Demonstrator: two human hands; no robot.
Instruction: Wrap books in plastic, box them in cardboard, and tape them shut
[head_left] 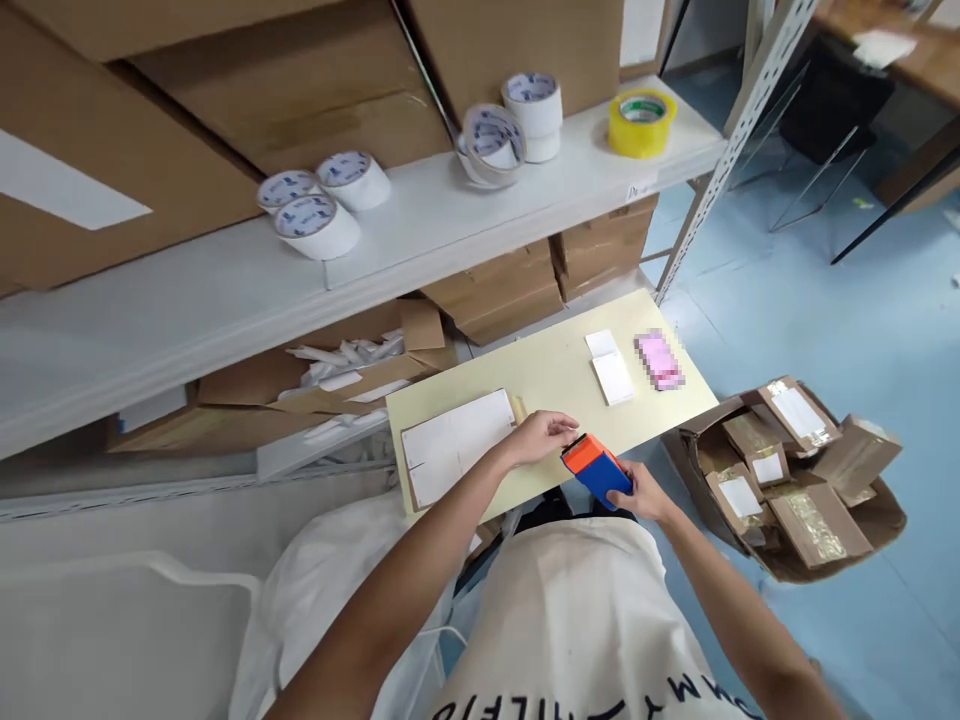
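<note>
Support is coming from the right hand [637, 490], gripping the blue-and-orange handheld device [598, 474], best kept steady; the left hand [544, 437], half-curled, is hovering at its orange end, any hold unclear.

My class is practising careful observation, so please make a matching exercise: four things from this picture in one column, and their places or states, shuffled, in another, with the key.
Things:
1. Blue-and-orange object
2. Yellow tape roll
3. Pink item
4. Open carton

Places or states:
A. Lying on the pale yellow table
B. Filled with small taped boxes
C. Held in the person's right hand
D. On the shelf, near its right end

Right pairs: 1-C, 2-D, 3-A, 4-B
</note>
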